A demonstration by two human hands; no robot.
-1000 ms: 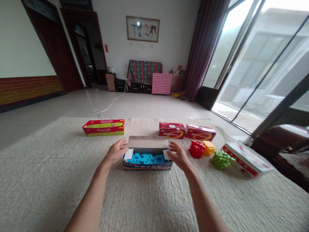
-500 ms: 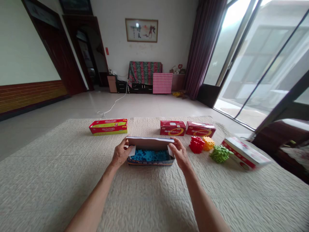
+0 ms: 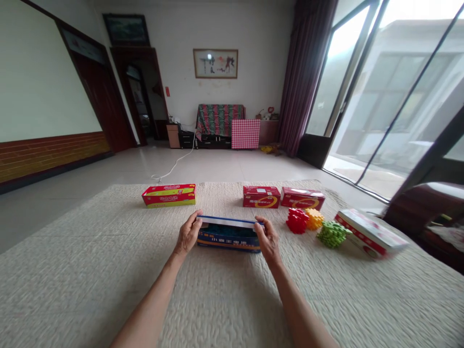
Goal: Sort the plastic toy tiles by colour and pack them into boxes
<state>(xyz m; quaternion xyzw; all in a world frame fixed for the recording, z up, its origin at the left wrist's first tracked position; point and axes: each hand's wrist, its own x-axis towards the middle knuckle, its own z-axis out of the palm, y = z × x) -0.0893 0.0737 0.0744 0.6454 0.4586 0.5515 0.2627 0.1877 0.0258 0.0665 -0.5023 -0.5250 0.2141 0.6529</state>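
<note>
A blue cardboard box (image 3: 228, 242) with orange and white print rests on the quilted cover in front of me. Its lid flap (image 3: 230, 222) is folded most of the way over, leaving a narrow gap along the front. Through that gap some dark blue pieces (image 3: 228, 229) show dimly. My left hand (image 3: 189, 233) grips the flap's left end between thumb and fingers. At the other end, my right hand (image 3: 267, 237) pinches the flap, its thumb on the white edge. The small side flaps are mostly hidden.
Behind the box lie a red-yellow box (image 3: 168, 196) and two red boxes (image 3: 261, 197), (image 3: 303, 198). On the right are red (image 3: 297, 221), orange (image 3: 314, 219) and green (image 3: 332, 234) toothed toy blocks beside a white-red box (image 3: 371, 233). All rest on a cream quilted cover (image 3: 108, 270).
Both hands have swung the lid flap down towards me, so the blue pieces are mostly covered now. The camera view has tilted up a little.
</note>
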